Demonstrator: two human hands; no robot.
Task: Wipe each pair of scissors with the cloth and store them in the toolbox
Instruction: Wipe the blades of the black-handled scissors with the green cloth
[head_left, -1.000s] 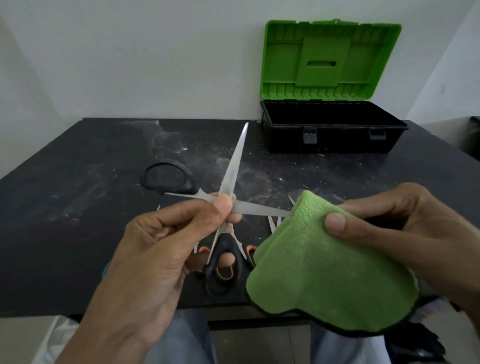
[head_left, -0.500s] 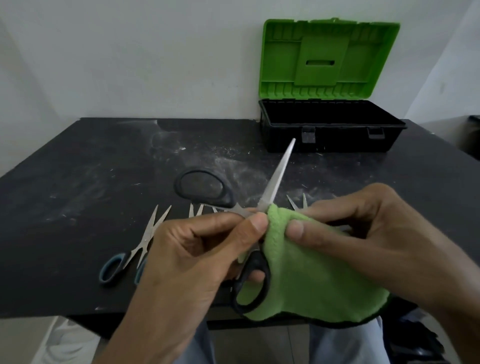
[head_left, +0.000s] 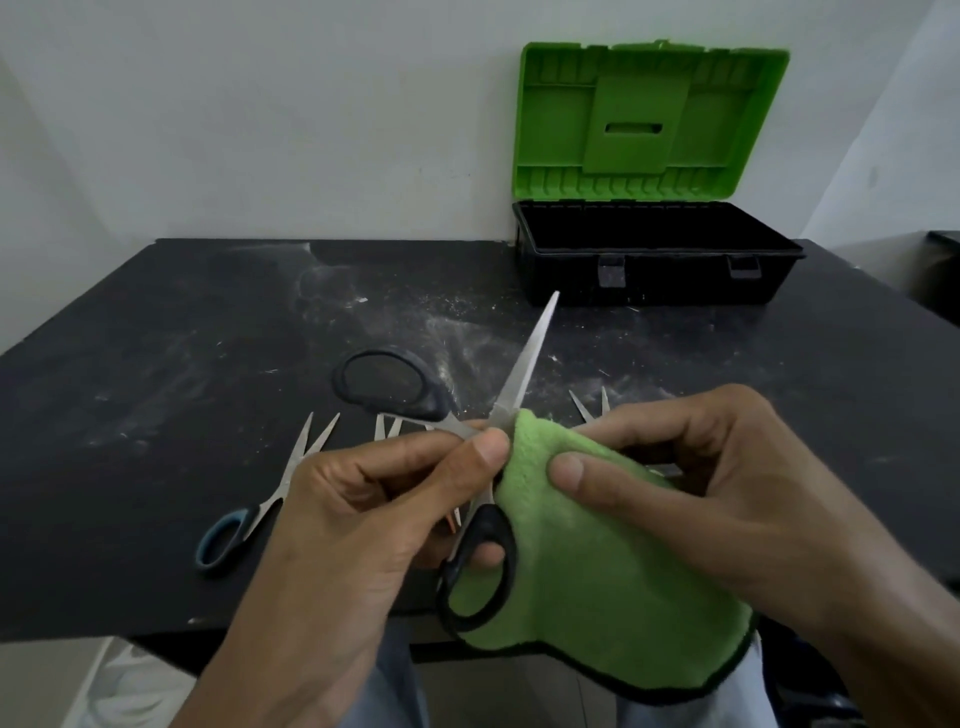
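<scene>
My left hand (head_left: 363, 525) holds black-handled scissors (head_left: 524, 364) spread wide open above the table's front edge, thumb and fingers pinching near the pivot. One blade points up toward the toolbox; the other is wrapped in the green cloth (head_left: 587, 561). My right hand (head_left: 691, 483) pinches the cloth around that blade, close to the pivot. The black toolbox (head_left: 654, 280) stands open at the back right, its green lid (head_left: 649, 119) upright against the wall.
Blue-handled scissors (head_left: 244, 519) lie on the black table (head_left: 156, 364) at the front left. More blade tips (head_left: 592, 405) show behind my hands; an orange handle peeks out under my left hand. White dust marks the table's middle.
The held scissors swung right, with the free blade now aimed at the toolbox. My right hand slid the cloth along the other blade from its tip to near the pivot.
</scene>
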